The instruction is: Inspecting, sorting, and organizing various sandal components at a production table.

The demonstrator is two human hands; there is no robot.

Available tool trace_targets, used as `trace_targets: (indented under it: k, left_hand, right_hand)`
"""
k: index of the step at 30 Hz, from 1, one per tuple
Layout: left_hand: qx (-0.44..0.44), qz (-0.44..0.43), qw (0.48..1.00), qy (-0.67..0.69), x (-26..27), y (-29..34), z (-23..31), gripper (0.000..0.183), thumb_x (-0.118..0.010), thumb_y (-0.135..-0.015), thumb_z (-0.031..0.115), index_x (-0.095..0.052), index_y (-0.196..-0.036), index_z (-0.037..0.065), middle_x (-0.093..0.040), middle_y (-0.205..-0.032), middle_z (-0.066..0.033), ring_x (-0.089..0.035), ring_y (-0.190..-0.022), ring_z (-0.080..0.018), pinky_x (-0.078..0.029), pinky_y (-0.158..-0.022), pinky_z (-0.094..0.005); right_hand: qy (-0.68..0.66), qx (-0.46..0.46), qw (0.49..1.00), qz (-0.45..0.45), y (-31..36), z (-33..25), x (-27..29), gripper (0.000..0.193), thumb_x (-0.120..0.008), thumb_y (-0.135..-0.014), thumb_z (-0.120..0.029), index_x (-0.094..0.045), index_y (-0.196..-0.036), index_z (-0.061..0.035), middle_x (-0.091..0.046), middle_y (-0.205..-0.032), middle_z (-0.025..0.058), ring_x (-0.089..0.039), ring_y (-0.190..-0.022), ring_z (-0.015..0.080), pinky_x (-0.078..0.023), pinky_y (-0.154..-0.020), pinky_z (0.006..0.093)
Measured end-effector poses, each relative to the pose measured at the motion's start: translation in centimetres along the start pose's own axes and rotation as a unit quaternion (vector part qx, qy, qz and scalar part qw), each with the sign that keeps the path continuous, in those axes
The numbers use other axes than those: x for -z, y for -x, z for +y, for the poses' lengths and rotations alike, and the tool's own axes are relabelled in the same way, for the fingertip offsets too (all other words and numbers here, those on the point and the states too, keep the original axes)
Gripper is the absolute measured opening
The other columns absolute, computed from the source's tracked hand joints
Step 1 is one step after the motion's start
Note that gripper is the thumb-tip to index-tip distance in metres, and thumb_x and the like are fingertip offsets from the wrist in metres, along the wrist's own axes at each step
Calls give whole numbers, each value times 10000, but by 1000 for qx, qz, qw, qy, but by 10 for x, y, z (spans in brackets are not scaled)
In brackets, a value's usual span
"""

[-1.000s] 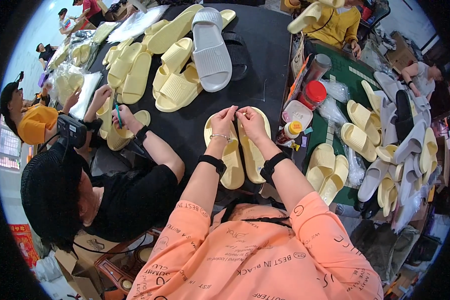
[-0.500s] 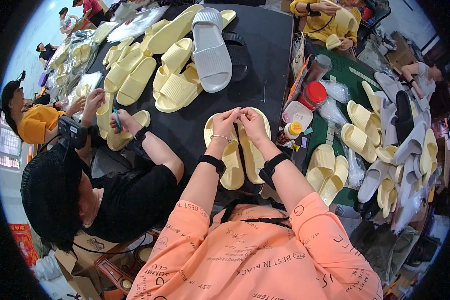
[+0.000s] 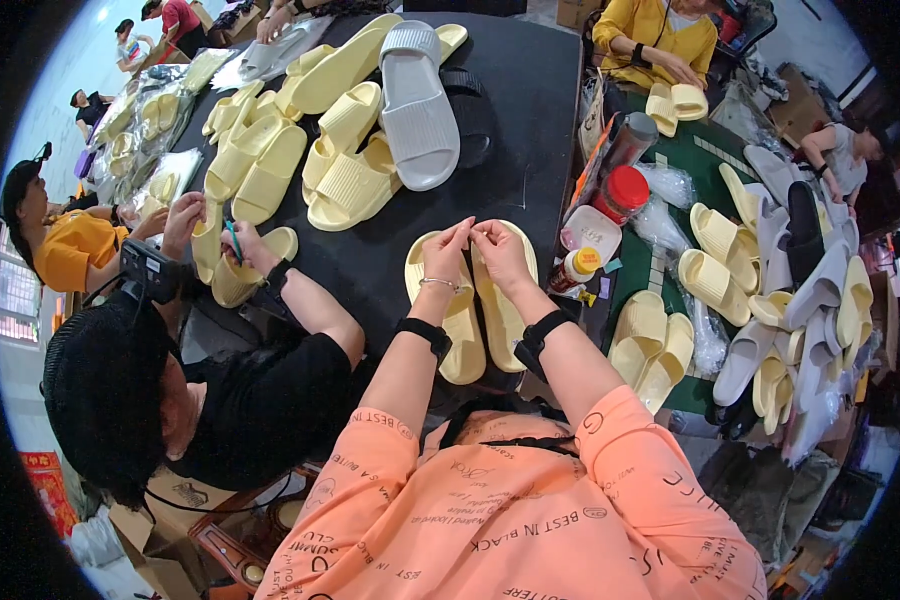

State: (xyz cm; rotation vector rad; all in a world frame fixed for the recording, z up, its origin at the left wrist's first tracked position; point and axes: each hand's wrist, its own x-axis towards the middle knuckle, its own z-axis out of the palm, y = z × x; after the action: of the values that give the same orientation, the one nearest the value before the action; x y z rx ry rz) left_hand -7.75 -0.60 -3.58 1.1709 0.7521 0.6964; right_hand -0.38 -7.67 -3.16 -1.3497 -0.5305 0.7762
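Observation:
My left hand (image 3: 445, 254) and my right hand (image 3: 500, 256) meet above a pair of pale yellow slide sandals, the left sandal (image 3: 462, 345) and the right sandal (image 3: 500, 315). The sandals lie side by side on the black table (image 3: 370, 275), toes away from me. Both hands are closed in a pinch, fingertips almost touching. Whatever lies between them, if anything, is too small to make out. My hands and wrists cover the upper parts of the sandals.
Ahead lie more yellow slides (image 3: 355, 185) and a grey slide (image 3: 420, 120). To my left, a co-worker's hand (image 3: 245, 247) grips green-handled scissors. At right stand a red-lidded jar (image 3: 622, 190) and a yellow-capped bottle (image 3: 576, 267). Slides and plastic bags crowd the green table (image 3: 705, 180).
My hands remain pinched over the sandals, with only a slight shift. At the far right, the co-worker in yellow has set a held slide down beside another one on the green table.

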Motion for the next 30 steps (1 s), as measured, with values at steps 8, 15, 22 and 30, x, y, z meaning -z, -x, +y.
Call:
trace_targets:
  k: [8,15,22,30]
  left_hand:
    - [7,-13,1000,-20,-7,3,2,220,-574,-798,143,-612,-950,-12,-527,-690,44,-421,-596,-24,-342,-549,-143]
    - [-18,0,999,-39,-6,0,-7,209,-570,-804,150,-621,-935,-4,-536,-682,41,-436,-595,-29,-352,-551,-147]
    - [-4,6,1000,14,-8,4,-1,220,-570,-804,150,-612,-952,-7,-543,-692,39,-443,-600,-32,-361,-556,-152]
    - [-9,-15,1000,-1,-7,2,-1,228,-566,-807,157,-609,-954,-12,-544,-695,39,-446,-603,-32,-364,-554,-155]
  right_hand:
    - [-17,34,999,3,-5,17,5,65,-521,-811,-73,-560,-779,-31,-531,-642,-35,-424,-552,18,-325,-492,170]
    - [-66,19,998,-4,-1,9,0,68,-505,-821,-71,-548,-802,-22,-550,-688,-10,-479,-606,36,-373,-550,173]
    - [-58,10,998,-18,2,0,2,82,-488,-831,-69,-539,-826,-5,-559,-728,5,-510,-656,56,-408,-613,188]
    - [-96,-3,995,-18,3,0,4,82,-494,-826,-74,-546,-824,-11,-562,-721,9,-509,-651,57,-405,-616,189]
